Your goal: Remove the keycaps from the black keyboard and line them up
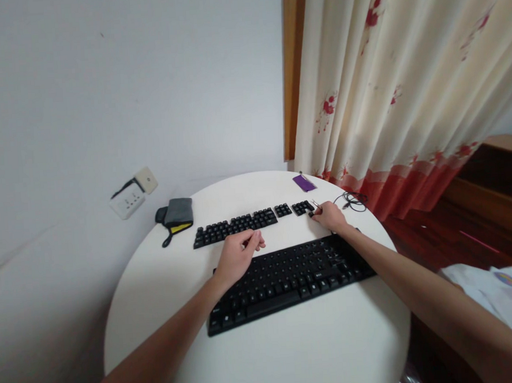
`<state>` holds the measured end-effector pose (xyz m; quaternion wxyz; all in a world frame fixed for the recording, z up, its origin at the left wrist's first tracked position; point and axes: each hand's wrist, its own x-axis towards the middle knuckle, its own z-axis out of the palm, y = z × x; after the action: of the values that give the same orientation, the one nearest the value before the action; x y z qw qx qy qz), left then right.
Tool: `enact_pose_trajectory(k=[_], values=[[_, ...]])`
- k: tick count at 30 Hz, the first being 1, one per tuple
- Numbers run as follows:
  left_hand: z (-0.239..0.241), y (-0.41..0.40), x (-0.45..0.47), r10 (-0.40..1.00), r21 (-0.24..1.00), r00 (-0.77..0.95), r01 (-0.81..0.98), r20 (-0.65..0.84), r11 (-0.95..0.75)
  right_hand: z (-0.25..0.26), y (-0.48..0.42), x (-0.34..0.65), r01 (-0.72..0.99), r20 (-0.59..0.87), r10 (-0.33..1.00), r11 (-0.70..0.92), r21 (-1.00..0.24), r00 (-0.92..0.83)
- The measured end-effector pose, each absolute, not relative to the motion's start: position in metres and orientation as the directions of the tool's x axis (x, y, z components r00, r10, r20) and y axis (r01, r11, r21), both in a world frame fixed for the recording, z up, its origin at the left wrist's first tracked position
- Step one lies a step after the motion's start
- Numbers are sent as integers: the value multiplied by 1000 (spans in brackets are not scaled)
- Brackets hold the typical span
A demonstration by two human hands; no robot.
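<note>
My right hand is closed on a thin silvery metal tool, its kind too small to tell. By its fingertips sits a small black keycap, at the corner of a block of black keycaps. My left hand is curled with fingers pressed together above the left part of a black keyboard; anything inside it is hidden. Behind that hand lies a long group of black keycaps in rows, with a smaller keycap block to its right.
All this stands on a round white table. A grey pouch with yellow inside lies at the left edge. A purple card-like piece is at the back, a coiled black cable at the right. Wall and curtain border the far side.
</note>
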<state>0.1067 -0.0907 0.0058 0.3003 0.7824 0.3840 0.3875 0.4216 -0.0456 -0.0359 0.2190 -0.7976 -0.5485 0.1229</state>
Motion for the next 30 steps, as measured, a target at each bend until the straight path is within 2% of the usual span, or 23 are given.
enact_pose_trajectory(k=[30], values=[[10,-93,107,835,742,408,411,370,-530,-41,-33,422,820,81,916,-308,-483,392]])
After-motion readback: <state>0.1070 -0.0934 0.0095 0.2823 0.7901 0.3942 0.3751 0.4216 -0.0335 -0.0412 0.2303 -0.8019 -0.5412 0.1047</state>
